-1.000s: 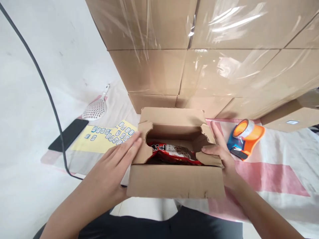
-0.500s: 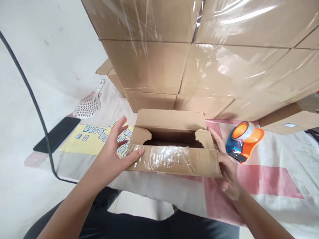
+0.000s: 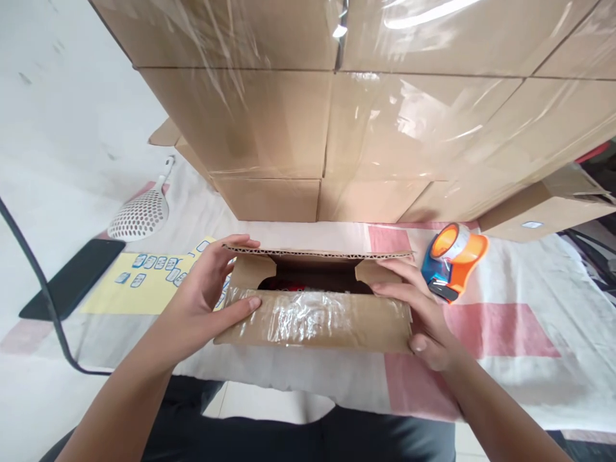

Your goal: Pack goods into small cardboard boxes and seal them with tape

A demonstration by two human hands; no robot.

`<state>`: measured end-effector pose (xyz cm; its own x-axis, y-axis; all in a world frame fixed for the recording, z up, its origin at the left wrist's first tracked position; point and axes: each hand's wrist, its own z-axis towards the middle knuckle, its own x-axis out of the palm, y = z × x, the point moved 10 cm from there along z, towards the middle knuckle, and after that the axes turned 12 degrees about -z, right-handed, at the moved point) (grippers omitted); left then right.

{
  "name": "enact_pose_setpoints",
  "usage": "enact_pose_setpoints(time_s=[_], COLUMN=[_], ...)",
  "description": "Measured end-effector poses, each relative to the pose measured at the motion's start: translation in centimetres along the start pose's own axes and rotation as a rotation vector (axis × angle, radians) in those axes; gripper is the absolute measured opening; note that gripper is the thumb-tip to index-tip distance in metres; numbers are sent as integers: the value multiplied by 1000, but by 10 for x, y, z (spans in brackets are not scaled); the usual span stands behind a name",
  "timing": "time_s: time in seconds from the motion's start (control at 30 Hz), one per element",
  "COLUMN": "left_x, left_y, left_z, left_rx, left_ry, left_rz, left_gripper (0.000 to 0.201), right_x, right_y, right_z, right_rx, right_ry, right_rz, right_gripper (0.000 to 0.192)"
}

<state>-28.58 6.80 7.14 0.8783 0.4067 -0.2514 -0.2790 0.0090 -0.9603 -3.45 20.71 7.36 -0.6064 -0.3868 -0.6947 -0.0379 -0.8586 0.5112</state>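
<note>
A small cardboard box [image 3: 312, 321] lies at the table's front edge, its opening facing up and clear tape across the front panel. My left hand [image 3: 205, 301] grips its left end, thumb on the front panel and fingers behind the raised back flap [image 3: 322, 253]. At the other end, my right hand [image 3: 428, 314] holds the box, with fingers over the right side flap and the flap's corner and the thumb low at the front corner. Both side flaps are folded inward. Something red shows in the dark interior; its kind cannot be made out.
Behind stands a plastic-wrapped stack of cartons [image 3: 269, 128]. An orange and blue tape dispenser [image 3: 457, 260] sits to the right, near another carton [image 3: 539, 208]. Leftward lie a yellow sticker sheet [image 3: 110, 298], a black phone [image 3: 72, 279], a white skimmer [image 3: 142, 215] and a black cable [image 3: 52, 314].
The back flap has swung up, so its corrugated edge now faces me. My left fingers have moved behind it, and my right fingers have come over the right side flap. The view has shifted.
</note>
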Motion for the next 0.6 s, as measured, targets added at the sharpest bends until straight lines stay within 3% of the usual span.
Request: enact_pose_setpoints(time_s=[0.1, 0.27, 0.43, 0.5, 0.6], left_x=[0, -14, -10, -11, -5], left_y=[-4, -27, -39, -35, -16], left_z=[2, -8, -15, -12, -2], left_rx=[39, 238, 306, 277, 164], left_ry=[-3, -155, -131, -135, -59], left_rz=[54, 270, 360, 321, 59], left_gripper=[58, 87, 90, 99, 111], right_x=[-5, -5, -6, -8, -2], right_y=[1, 4, -2, -6, -14], right_z=[3, 8, 5, 2, -1], right_rx=[-30, -61, 20, 69, 145], right_ry=[-30, -30, -47, -93, -66], right_rz=[-54, -30, 15, 66, 156], right_gripper=[56, 56, 51, 49, 43])
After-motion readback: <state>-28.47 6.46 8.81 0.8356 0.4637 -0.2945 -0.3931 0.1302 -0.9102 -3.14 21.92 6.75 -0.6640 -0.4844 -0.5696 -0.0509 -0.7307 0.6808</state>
